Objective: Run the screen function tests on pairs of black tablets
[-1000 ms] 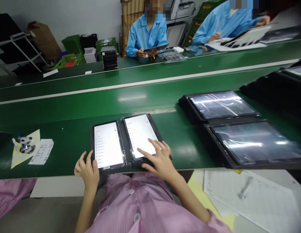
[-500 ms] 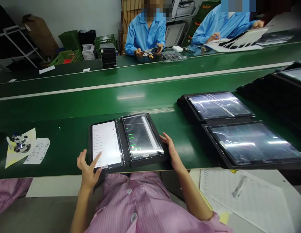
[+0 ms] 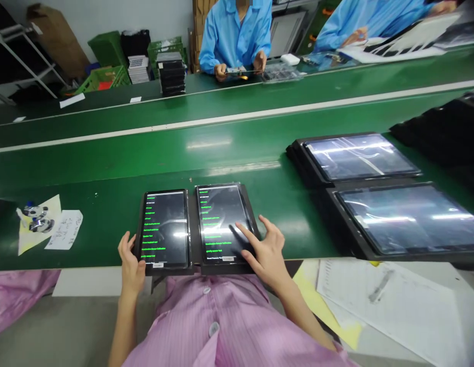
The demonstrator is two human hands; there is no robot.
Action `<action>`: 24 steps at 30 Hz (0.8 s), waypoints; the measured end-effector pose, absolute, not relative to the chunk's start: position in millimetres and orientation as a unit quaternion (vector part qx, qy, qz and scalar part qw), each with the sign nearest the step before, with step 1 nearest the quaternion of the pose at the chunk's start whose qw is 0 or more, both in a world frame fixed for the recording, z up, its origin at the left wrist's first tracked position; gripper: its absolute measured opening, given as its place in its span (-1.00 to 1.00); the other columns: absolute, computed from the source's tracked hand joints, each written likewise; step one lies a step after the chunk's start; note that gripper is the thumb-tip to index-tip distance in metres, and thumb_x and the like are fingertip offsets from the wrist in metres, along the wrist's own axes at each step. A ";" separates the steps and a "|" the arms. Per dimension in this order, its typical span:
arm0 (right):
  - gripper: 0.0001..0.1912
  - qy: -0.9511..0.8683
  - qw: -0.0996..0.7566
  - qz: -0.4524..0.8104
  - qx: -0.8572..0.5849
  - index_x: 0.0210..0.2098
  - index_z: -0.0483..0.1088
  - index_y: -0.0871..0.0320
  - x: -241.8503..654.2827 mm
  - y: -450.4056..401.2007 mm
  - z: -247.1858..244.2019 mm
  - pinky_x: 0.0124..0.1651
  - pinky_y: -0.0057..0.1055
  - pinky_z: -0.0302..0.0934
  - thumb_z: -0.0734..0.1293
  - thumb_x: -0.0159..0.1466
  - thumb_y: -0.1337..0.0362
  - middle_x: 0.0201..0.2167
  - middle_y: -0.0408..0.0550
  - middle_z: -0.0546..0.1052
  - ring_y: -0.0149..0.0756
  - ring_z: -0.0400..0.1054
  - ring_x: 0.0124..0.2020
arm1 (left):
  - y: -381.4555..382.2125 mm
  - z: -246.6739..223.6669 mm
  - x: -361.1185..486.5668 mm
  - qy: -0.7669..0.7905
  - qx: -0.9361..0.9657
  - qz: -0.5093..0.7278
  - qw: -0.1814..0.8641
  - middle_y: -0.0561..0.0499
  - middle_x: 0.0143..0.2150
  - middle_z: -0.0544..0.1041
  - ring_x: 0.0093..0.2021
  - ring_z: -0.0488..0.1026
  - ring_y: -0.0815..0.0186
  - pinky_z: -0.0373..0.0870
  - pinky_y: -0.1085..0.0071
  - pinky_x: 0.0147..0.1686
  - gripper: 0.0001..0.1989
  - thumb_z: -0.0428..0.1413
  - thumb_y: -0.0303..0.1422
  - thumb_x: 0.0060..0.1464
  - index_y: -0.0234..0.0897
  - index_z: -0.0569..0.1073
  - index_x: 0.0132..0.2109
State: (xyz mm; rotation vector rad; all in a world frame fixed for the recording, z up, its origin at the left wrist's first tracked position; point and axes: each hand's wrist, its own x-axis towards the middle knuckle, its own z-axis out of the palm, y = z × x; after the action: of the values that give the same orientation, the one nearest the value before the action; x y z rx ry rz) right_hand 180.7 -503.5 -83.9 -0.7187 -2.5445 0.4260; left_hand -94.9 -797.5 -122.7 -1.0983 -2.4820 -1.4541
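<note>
Two tablets lie side by side in black holders at the bench's front edge, dark screens showing lists of mostly green text. Beside the lower left edge of the left tablet [image 3: 164,227] is my left hand [image 3: 131,265], open, its fingers loosely bent along the holder's side and its thumb by the corner. My right hand [image 3: 269,252] reaches over the right tablet [image 3: 219,224] from the right. Its fingers are spread, with the index fingertip at the screen and the thumb over its lower right part. Neither hand is wrapped round anything.
More tablets [image 3: 363,155] in black holders lie to the right. At left, a small shiny object [image 3: 41,224] sits on yellow paper beside a handwritten note [image 3: 64,229]. Printed sheets [image 3: 374,306] lie front right. Across the green bench [image 3: 145,158], two people in blue work near stacked devices [image 3: 171,76].
My left hand has moved off the left screen to its edge. My right hand has come from beside the right tablet onto its screen. The left screen changed from white to a dark list.
</note>
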 end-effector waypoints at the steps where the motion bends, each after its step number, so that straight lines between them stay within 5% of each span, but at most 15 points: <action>1: -0.43 -0.932 0.223 0.135 -0.253 0.20 0.41 -0.08 178.4 -502.1 -81.4 0.24 0.35 -0.11 0.01 0.46 -0.16 0.33 0.15 -0.03 0.31 -0.05 0.30 | -796.9 -121.4 -94.5 -0.808 -0.360 -0.465 0.041 -0.37 0.40 0.03 0.30 0.27 -0.11 0.16 -0.16 0.29 -0.07 -0.18 0.29 0.19 -0.20 -0.08 0.47; 5: -0.46 -0.926 0.266 0.106 -0.245 0.26 0.31 -0.05 181.5 -490.4 -76.8 0.27 0.37 -0.20 0.05 0.46 -0.12 0.33 0.17 -0.03 0.28 -0.03 0.30 | -794.6 -110.4 -93.0 -0.831 -0.378 -0.406 0.048 -0.33 0.37 0.10 0.37 0.13 -0.12 0.14 -0.16 0.30 -0.13 -0.27 0.28 0.22 -0.24 0.12 0.42; 8: -0.37 -0.903 0.325 0.100 -0.262 0.38 0.10 -0.01 189.4 -482.7 -77.0 0.26 0.37 -0.17 0.06 0.44 -0.14 0.32 0.22 -0.01 0.31 -0.03 0.30 | -793.2 -106.3 -92.1 -0.847 -0.382 -0.369 0.009 -0.27 0.38 0.09 0.32 0.22 -0.11 0.19 -0.15 0.28 -0.20 -0.27 0.26 0.23 -0.16 0.29 0.34; 14: -0.32 -0.877 0.386 0.120 -0.260 0.41 -0.01 0.06 191.4 -478.0 -79.4 0.23 0.32 -0.10 0.10 0.43 -0.11 0.25 0.26 0.14 0.29 0.06 0.24 | -792.9 -120.9 -89.2 -0.791 -0.310 -0.526 0.036 -0.38 0.41 0.03 0.21 0.38 -0.10 0.37 -0.11 0.10 0.04 -0.13 0.35 0.10 -0.09 -0.31 0.49; 20: -0.43 -0.934 0.247 0.096 -0.239 0.38 0.11 0.02 168.9 -484.5 -69.4 0.28 0.29 -0.14 0.09 0.45 0.00 0.21 0.22 0.16 0.18 0.10 0.21 | -792.3 -99.9 -85.0 -0.843 -0.333 -0.422 0.007 -0.34 0.37 0.12 0.25 0.33 -0.12 0.35 -0.09 0.15 -0.03 -0.24 0.36 0.13 -0.17 -0.03 0.47; 24: -0.53 -0.960 0.151 0.075 -0.223 0.27 0.31 -0.07 147.6 -493.1 -64.3 0.30 0.32 -0.22 0.15 0.44 -0.02 0.30 0.17 0.11 0.17 0.01 0.27 | -780.6 -77.1 -85.6 -0.886 -0.362 -0.290 0.013 -0.33 0.35 0.14 0.23 0.35 -0.14 0.48 -0.01 -0.02 -0.18 -0.24 0.26 0.22 -0.25 0.26 0.32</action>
State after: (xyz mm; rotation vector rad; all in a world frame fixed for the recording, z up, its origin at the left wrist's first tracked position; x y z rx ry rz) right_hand 147.6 -493.1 -64.3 -0.6414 -2.7573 0.2155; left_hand -85.6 -780.6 -77.1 -1.1280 -2.7598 -0.9036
